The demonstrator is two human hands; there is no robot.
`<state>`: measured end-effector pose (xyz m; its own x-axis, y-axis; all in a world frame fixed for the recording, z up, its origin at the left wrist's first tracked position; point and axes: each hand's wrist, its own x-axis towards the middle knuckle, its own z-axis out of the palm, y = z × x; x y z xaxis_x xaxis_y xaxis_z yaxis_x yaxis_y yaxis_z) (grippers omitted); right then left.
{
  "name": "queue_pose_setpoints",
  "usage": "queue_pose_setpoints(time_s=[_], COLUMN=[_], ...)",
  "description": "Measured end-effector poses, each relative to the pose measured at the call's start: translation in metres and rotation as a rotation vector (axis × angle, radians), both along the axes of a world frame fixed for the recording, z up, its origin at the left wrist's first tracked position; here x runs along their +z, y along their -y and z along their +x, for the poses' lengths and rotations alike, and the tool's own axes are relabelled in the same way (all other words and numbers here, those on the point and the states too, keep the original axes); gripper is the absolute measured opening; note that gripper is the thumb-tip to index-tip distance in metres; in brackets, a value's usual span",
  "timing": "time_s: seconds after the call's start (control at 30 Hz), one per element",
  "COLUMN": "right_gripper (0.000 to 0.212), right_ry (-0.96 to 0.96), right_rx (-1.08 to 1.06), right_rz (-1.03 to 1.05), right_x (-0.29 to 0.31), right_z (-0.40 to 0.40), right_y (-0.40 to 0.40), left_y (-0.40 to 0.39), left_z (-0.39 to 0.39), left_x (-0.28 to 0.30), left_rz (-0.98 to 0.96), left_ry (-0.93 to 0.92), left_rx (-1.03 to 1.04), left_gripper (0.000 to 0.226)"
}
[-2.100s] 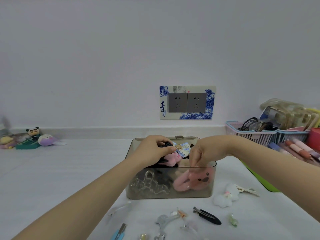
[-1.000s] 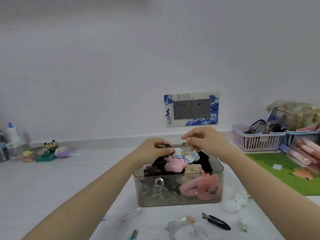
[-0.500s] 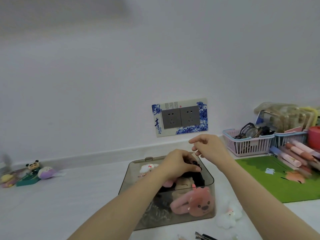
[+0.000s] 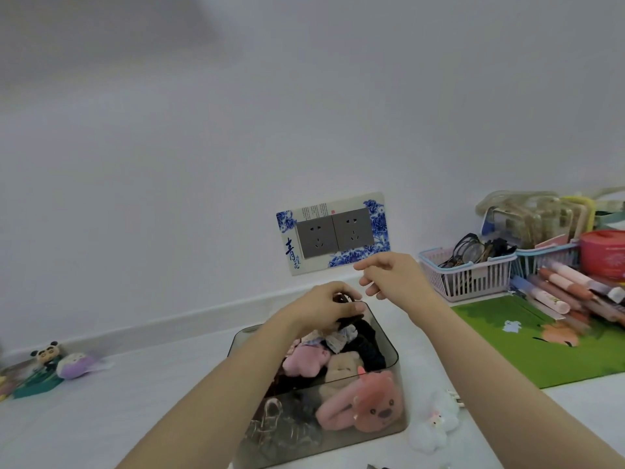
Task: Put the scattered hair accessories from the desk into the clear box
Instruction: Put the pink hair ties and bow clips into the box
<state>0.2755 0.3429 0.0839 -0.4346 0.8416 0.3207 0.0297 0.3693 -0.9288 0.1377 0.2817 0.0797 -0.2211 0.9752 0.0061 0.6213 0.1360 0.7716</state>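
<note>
Item: dark hair tie (image 4: 346, 308). We are gripping it in the left hand (image 4: 326, 308), fingers curled around it, over the box (image 4: 392, 355) at its 12 o'clock rim. The right hand (image 4: 394, 282) is hovering loose and empty, at 1 o'clock of the box. Step, as we are judging it: depositing. Next move is calling for lowering and letting go onto the plush pile. Orientation: a bunched loop, long axis not discernible. White plush clip (image 4: 436, 423) is lying on the worktop (image 4: 118, 401), at 4 o'clock, awaiting collection.
</note>
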Motion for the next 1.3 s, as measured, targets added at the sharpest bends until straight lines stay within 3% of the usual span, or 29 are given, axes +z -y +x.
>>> queue_pose_setpoints(time_s=[0.1,0.27,0.47,0.67,0.83,1.3], right_gripper=[0.028,0.028,0.027,0.025,0.025,0.026], right_ry=[-0.01,-0.003,0.052,0.149,0.147,0.14], right_rx=[0.013,0.04,0.059,0.118,0.11,0.096], right_rz=[-0.025,-0.074,-0.074,-0.083,-0.089,-0.09], right_x=[-0.001,-0.003,-0.005,-0.009,-0.009,-0.008], right_z=[0.001,0.001,-0.002,-0.003,-0.005,-0.001], right_y=[-0.002,-0.003,-0.003,-0.003,-0.003,-0.005], left_y=[-0.004,-0.012,-0.013,-0.012,-0.009,-0.01], left_z=[0.001,0.003,0.0,-0.004,-0.004,0.009], left_x=[-0.006,-0.021,-0.026,-0.033,-0.029,-0.028], left_rz=[-0.005,0.215,0.294,0.251,0.301,0.175], left_ry=[0.018,-0.139,-0.326,-0.191,-0.198,-0.237], left_rx=[-0.005,0.152,0.119,0.185,0.185,0.145], left_gripper=[0.029,0.041,0.022,0.014,0.02,0.019])
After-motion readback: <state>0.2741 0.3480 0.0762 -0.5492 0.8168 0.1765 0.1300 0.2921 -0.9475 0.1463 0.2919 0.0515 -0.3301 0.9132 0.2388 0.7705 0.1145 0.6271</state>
